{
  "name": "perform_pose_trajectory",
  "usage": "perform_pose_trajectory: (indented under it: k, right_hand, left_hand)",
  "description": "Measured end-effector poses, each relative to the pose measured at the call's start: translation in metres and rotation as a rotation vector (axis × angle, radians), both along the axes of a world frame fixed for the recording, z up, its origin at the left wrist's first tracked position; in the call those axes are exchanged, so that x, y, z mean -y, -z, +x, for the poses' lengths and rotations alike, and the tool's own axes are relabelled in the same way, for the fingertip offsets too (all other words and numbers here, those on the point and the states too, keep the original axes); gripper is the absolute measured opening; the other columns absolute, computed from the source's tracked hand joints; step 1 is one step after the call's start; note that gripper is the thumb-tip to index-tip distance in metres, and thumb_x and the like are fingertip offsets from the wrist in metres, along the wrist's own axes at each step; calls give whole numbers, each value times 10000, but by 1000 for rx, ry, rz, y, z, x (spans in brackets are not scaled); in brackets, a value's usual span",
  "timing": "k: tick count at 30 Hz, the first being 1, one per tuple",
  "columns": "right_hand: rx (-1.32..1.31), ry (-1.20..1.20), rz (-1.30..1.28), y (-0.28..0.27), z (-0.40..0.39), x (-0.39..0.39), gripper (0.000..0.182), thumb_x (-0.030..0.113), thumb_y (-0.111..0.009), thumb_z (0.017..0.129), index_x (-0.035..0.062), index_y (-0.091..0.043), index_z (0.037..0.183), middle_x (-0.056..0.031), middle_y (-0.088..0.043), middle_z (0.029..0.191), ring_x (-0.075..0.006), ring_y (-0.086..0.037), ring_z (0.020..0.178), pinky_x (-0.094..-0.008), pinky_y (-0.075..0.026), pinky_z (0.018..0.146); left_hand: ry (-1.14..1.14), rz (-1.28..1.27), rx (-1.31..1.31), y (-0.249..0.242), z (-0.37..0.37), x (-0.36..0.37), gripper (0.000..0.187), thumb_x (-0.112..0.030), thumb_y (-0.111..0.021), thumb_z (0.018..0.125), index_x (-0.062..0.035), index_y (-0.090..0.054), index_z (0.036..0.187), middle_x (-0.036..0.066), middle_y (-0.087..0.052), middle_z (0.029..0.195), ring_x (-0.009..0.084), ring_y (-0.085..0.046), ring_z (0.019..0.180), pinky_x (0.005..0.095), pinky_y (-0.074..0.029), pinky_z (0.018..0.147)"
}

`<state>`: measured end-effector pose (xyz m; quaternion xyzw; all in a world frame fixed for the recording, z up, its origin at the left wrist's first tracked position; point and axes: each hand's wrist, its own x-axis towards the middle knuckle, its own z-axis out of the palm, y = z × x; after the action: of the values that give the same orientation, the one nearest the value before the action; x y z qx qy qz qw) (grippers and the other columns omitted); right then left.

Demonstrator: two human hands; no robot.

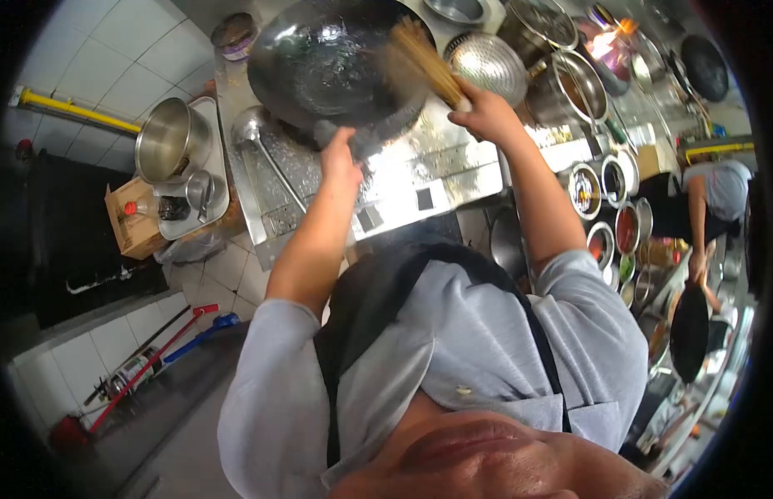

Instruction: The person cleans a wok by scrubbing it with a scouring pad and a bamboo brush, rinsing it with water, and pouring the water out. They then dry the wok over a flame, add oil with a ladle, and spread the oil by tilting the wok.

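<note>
Clock face laid over the whole view, 12 at top.

- 10 o'clock: deep round stainless-steel pot (174,141) on a pale rectangular tray (221,179); a small steel cup (200,190) sits on the tray too, contents unclear.
- 8 o'clock: long red-handled tool (145,374) on the floor, its dark red head blurred.
- Between 10 and 11: long-handled steel ladle (251,125), bowl just beside the wok, handle slanting down toward 5.
- Between 11 and 12: wide round black metal wok (320,75) on the steel stove top (411,179); interior glossy, far rim cut off by the frame.
- Same bearing, lower: left hand (342,162) at the wok's near rim, fingers partly curled. Something greyish sits by the fingertips, smeared; cannot tell whether it is held, or how firmly the hand grips.
- 12 o'clock: tan bamboo brush (432,66) of bundled strips, over the wok's right side; bristle end blurred, contact with the metal uncertain.
- 1 o'clock: right hand (484,115) closed round the brush's near end. Round perforated steel strainer (488,66) just beyond.
- Between 1 and 2: steel pot of brown contents (579,87), partly crossed by utensils.
- Near 3: another person (719,195), bent over, head not distinguishable; dark oval pan (690,333) below their hands, grip hard to read.
</note>
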<state>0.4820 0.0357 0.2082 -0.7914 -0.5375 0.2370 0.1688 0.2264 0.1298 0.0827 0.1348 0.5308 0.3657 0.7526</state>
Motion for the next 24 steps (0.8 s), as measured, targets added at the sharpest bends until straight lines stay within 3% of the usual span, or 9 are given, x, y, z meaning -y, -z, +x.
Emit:
perform_pose_trajectory:
  k: [3, 5, 10, 12, 17, 19, 20, 22, 24]
  right_hand:
    - [-330, 276, 123, 32, -34, 84, 824, 354, -716, 762, 122, -362, 1469, -202, -688, 1016, -301, -673, 923, -373, -510, 833]
    - [-370, 290, 156, 75, -50, 130, 818, 360, -709, 800, 84, -340, 1475, -243, -529, 1337, -288, -520, 1246, -355, -389, 1034]
    - [-876, 516, -205, 95, -57, 180, 759, 355, -694, 819, 75, -386, 1453, -197, -595, 1251, -290, -575, 1144, -351, -442, 965]
    - [-235, 381, 100, 116, -39, 185, 731, 351, -685, 825, 61, -407, 1435, -206, -601, 1238, -291, -588, 1127, -356, -464, 936]
    - [-292, 317, 200, 21, -7, 109, 772, 364, -698, 775, 103, -405, 1440, -242, -646, 1112, -311, -647, 1003, -378, -490, 869]
    - [29, 85, 429, 9, 10, 67, 757, 378, -697, 762, 143, -428, 1429, -203, -678, 1003, -275, -666, 862, -365, -518, 772]
    - [-154, 78, 200, -21, 8, 48, 760, 398, -707, 775, 118, -432, 1426, -186, -689, 950, -228, -671, 847, -350, -507, 768]
    - [218, -8, 370, -12, 15, -1, 449, 394, -639, 808, 164, -625, 1194, -183, -683, 1021, -345, -664, 924, -441, -520, 796]
    - [186, -97, 76, -25, 22, -47, 540, 370, -654, 755, 138, -577, 1237, -218, -677, 978, -375, -656, 906, -455, -518, 783]
  left_hand:
    - [-91, 58, -26, -41, -8, 14, 359, -179, -715, 701, -57, -615, 1023, 73, -609, 1018, 225, -576, 941, 441, -434, 795]
    - [-82, 69, -29, -39, -19, 12, 330, -160, -711, 704, -41, -615, 996, 76, -611, 987, 226, -587, 909, 436, -448, 771]
    - [-72, 129, -145, -71, -42, 40, 249, -127, -703, 713, -6, -619, 913, 83, -613, 892, 214, -603, 775, 375, -480, 652]
    - [-129, 238, -59, -63, -50, 48, 222, -119, -700, 718, 16, -627, 879, 86, -617, 864, 203, -603, 710, 329, -478, 578]
    - [-138, 237, -128, -82, -61, 60, 210, -90, -685, 730, 55, -643, 876, 102, -638, 843, 224, -622, 684, 342, -505, 614]
    - [-151, 310, -188, -112, -54, 67, 171, -104, -691, 728, 35, -642, 816, 86, -615, 771, 199, -604, 637, 327, -484, 561]
    - [-130, 339, -189, -124, -50, 71, 131, -112, -693, 723, -3, -633, 762, 48, -575, 710, 148, -552, 593, 315, -421, 495]
    - [-113, 362, -311, -133, -47, 72, 112, -103, -689, 722, -15, -624, 741, 26, -556, 689, 130, -517, 572, 311, -391, 485]
    - [-74, 405, -453, -145, -38, 74, 95, -100, -674, 729, -31, -611, 712, -15, -524, 647, 106, -445, 533, 306, -355, 499]
